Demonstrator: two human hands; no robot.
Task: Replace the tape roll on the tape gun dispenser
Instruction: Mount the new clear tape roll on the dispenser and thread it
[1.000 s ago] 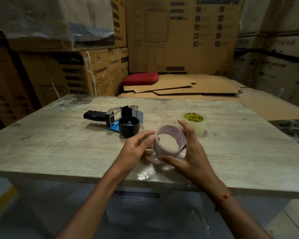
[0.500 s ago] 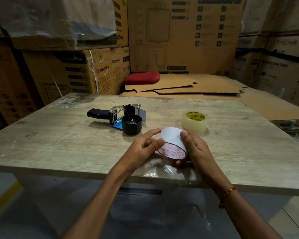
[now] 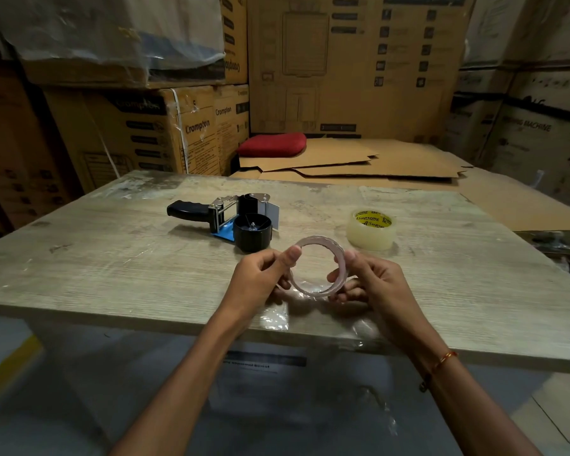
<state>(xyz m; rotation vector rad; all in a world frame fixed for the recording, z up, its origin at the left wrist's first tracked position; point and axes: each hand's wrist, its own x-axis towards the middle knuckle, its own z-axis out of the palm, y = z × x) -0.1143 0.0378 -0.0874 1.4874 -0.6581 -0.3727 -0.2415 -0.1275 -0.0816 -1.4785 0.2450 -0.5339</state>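
Note:
A thin, nearly used-up tape core ring (image 3: 320,241) with red print is held upright over the table's near part, its open centre facing me. My left hand (image 3: 260,278) pinches its left side and my right hand (image 3: 375,284) grips its right side. The tape gun (image 3: 231,218), with a black handle, black hub and blue plate, lies on its side on the wooden table (image 3: 112,258), just behind my left hand, its hub bare. A full clear tape roll (image 3: 371,229) with a yellow core label lies flat to the right of the gun.
Crumpled clear plastic wrap (image 3: 273,319) lies at the table's near edge below my hands. Behind the table are flattened cardboard sheets (image 3: 359,162), a red cushion (image 3: 272,144) and stacked cartons (image 3: 145,133) on the left and at the back.
The ring has been turned in both hands: its flat outer band faced me half a second ago, now its open centre does. Both hands have moved slightly apart on it.

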